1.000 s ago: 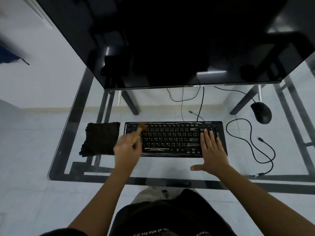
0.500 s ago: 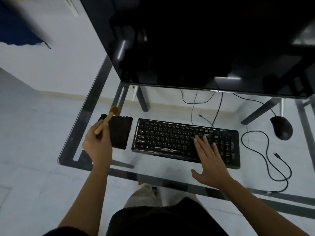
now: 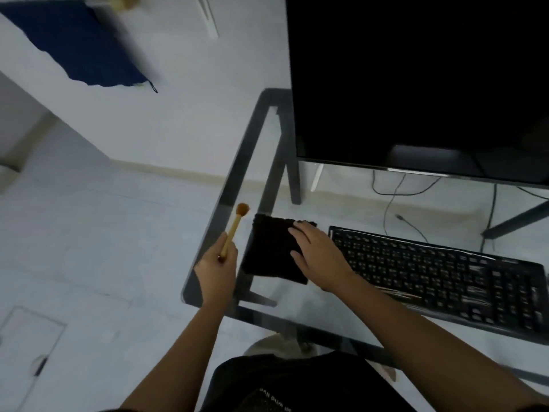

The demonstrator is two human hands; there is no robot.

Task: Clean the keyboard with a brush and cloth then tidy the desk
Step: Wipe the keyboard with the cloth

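Observation:
My left hand (image 3: pixel 216 267) grips a small wooden brush (image 3: pixel 234 226) with orange-brown bristles, held upright over the left edge of the glass desk (image 3: pixel 208 295). A dark folded cloth (image 3: pixel 270 248) lies flat on the desk, left of the black keyboard (image 3: pixel 439 275). My right hand (image 3: pixel 318 251) rests on the cloth's right side, fingers spread and fairly straight, reaching to its far edge. The keyboard runs off to the right, with nothing on its keys.
A large black monitor (image 3: pixel 416 84) stands behind the keyboard, with cables (image 3: pixel 389 203) hanging below it. The desk's dark metal frame (image 3: pixel 285 162) shows through the glass. White tiled floor lies left of the desk, and a dark blue fabric (image 3: pixel 77 46) hangs at the upper left.
My left hand carried the brush off the keyboard to the desk's left edge. My right hand left the keyboard's right side and came across onto the cloth. The view swung left.

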